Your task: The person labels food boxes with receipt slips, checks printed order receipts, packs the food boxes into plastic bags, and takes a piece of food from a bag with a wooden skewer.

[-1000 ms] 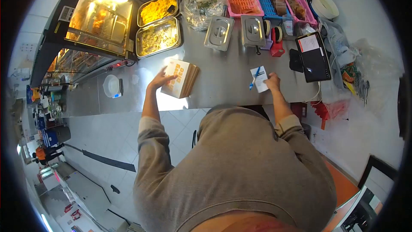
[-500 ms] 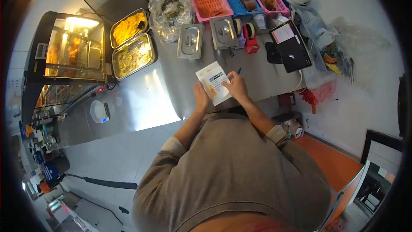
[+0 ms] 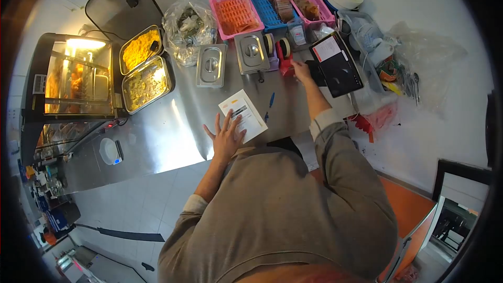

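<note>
On the steel counter lies a white printed paper packet (image 3: 252, 119), tilted, with a dark-striped label and orange marks. My left hand (image 3: 226, 139) rests on its left part, fingers spread. My right hand (image 3: 302, 73) is at the front end of a red tape dispenser (image 3: 286, 67), which carries a roll of tape (image 3: 284, 47). The fingertips there look pinched together; what is between them is too small to make out. A blue pen (image 3: 271, 100) lies right of the packet.
Lidded steel pans (image 3: 211, 67) stand behind the packet, with pink (image 3: 237, 14) and blue baskets (image 3: 270, 8) beyond. A black tablet (image 3: 337, 65) sits beside my right hand. Food trays (image 3: 147, 85) and a lit display warmer (image 3: 78, 78) are at left.
My right hand has let go of the packet and moved up and right to the tape dispenser. The packet now lies on the counter, and my left hand has spread over it.
</note>
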A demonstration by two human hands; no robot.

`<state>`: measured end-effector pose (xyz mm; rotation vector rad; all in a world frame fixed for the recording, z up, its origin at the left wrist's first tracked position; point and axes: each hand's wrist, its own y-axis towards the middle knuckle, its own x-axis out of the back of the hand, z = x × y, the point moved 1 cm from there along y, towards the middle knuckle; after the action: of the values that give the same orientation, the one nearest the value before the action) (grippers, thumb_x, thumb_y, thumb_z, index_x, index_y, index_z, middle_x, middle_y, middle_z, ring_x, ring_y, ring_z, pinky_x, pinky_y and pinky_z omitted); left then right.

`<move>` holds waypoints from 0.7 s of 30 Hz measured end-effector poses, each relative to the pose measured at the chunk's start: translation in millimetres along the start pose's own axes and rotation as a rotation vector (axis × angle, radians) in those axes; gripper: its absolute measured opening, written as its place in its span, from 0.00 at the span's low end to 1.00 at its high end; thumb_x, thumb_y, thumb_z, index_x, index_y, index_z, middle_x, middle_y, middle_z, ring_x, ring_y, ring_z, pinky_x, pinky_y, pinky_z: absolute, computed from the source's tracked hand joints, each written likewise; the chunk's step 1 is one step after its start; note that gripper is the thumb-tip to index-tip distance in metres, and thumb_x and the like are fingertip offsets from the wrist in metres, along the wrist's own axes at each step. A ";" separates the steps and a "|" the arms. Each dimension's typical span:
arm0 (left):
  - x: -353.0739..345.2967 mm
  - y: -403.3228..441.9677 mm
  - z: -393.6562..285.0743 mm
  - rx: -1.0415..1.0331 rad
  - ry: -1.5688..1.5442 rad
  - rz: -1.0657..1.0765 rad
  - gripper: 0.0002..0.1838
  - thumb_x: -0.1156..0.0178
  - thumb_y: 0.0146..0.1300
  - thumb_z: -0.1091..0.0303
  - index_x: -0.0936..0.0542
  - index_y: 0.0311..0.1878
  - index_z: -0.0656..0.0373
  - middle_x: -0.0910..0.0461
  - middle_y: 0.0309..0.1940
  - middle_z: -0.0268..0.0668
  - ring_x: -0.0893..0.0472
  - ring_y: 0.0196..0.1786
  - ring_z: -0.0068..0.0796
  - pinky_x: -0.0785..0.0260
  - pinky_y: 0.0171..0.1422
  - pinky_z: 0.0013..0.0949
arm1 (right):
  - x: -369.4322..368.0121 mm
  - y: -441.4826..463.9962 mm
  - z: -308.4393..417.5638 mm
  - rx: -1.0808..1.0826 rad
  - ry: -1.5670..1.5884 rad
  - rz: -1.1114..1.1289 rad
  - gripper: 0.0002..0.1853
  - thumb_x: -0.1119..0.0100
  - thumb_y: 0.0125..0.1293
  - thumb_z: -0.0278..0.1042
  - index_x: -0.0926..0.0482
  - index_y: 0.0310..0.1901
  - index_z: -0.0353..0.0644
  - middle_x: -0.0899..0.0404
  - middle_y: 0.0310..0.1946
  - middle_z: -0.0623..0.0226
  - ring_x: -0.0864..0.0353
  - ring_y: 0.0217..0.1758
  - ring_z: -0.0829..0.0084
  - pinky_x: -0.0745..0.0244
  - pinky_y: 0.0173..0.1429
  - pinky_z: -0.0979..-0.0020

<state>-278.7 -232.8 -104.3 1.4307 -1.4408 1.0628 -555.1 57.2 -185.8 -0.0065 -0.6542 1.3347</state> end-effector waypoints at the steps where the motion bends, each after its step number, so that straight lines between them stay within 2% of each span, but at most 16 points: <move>1: 0.3 0.6 -1.0 0.001 -0.006 0.009 0.28 0.41 0.63 0.44 0.29 0.67 0.31 0.43 0.74 0.25 0.50 0.77 0.46 0.78 0.70 0.77 | 5.7 -12.4 19.2 -0.253 0.101 0.182 0.16 0.38 0.66 0.44 0.19 0.49 0.43 0.18 0.38 0.68 0.21 0.33 0.75 0.26 0.43 0.76; 4: 3.7 3.4 0.0 0.002 -0.024 0.039 0.28 0.42 0.63 0.44 0.29 0.67 0.33 0.45 0.75 0.25 0.50 0.77 0.45 0.76 0.69 0.79 | 6.5 3.2 -1.1 -0.222 0.284 0.300 0.16 0.34 0.62 0.41 0.19 0.48 0.43 0.18 0.38 0.71 0.21 0.34 0.76 0.27 0.46 0.78; 7: 5.1 5.5 1.3 0.006 -0.045 0.074 0.28 0.42 0.63 0.44 0.29 0.67 0.33 0.46 0.75 0.26 0.51 0.78 0.46 0.76 0.69 0.79 | 14.5 8.4 -34.4 -0.010 0.588 0.443 0.11 0.32 0.59 0.38 0.16 0.42 0.43 0.19 0.35 0.72 0.21 0.33 0.77 0.26 0.43 0.76; 10: 3.2 5.5 1.8 0.005 -0.046 0.090 0.28 0.43 0.63 0.44 0.29 0.67 0.34 0.46 0.75 0.27 0.51 0.78 0.47 0.76 0.69 0.79 | 15.9 6.8 -60.6 0.169 0.216 0.401 0.07 0.33 0.57 0.32 0.15 0.35 0.40 0.17 0.33 0.63 0.18 0.36 0.67 0.25 0.47 0.69; 13: 1.6 5.4 0.9 -0.002 -0.054 0.080 0.28 0.42 0.63 0.44 0.30 0.67 0.34 0.45 0.75 0.28 0.51 0.77 0.47 0.76 0.70 0.78 | 5.5 4.6 -64.6 0.632 -0.731 -0.325 0.07 0.36 0.54 0.30 0.15 0.32 0.36 0.17 0.33 0.52 0.17 0.39 0.56 0.25 0.51 0.63; 16: 0.4 6.6 4.0 -0.023 -0.036 0.040 0.29 0.41 0.62 0.44 0.30 0.67 0.34 0.44 0.74 0.28 0.50 0.77 0.47 0.77 0.70 0.77 | -2.3 -6.9 -65.1 0.195 -0.503 -0.211 0.09 0.38 0.53 0.30 0.16 0.34 0.34 0.17 0.33 0.48 0.18 0.39 0.48 0.25 0.51 0.60; 17: 0.4 4.9 4.3 -0.031 -0.024 0.023 0.28 0.41 0.63 0.44 0.29 0.67 0.34 0.44 0.74 0.28 0.49 0.77 0.47 0.76 0.70 0.77 | -2.8 -11.9 -63.4 0.152 -0.431 -0.092 0.10 0.38 0.54 0.32 0.16 0.36 0.35 0.16 0.31 0.53 0.16 0.36 0.58 0.24 0.45 0.61; 19: -4.2 2.8 6.9 -0.043 -0.006 -0.006 0.28 0.41 0.62 0.44 0.28 0.66 0.34 0.43 0.74 0.27 0.47 0.76 0.45 0.76 0.69 0.77 | -11.5 -66.3 -30.9 0.195 -0.058 0.093 0.13 0.40 0.55 0.37 0.15 0.35 0.36 0.15 0.32 0.56 0.16 0.37 0.63 0.24 0.44 0.63; 21: -11.0 2.3 10.7 -0.040 -0.025 -0.015 0.29 0.41 0.62 0.43 0.29 0.66 0.34 0.43 0.74 0.27 0.48 0.76 0.46 0.78 0.70 0.75 | -46.4 -118.6 -2.4 0.043 0.184 0.423 0.15 0.37 0.55 0.40 0.14 0.38 0.37 0.15 0.29 0.60 0.17 0.34 0.70 0.25 0.41 0.67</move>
<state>-280.8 -239.6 -118.1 1.4287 -1.4596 1.0047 -452.0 -14.6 -164.5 -0.2420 -0.4817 1.7315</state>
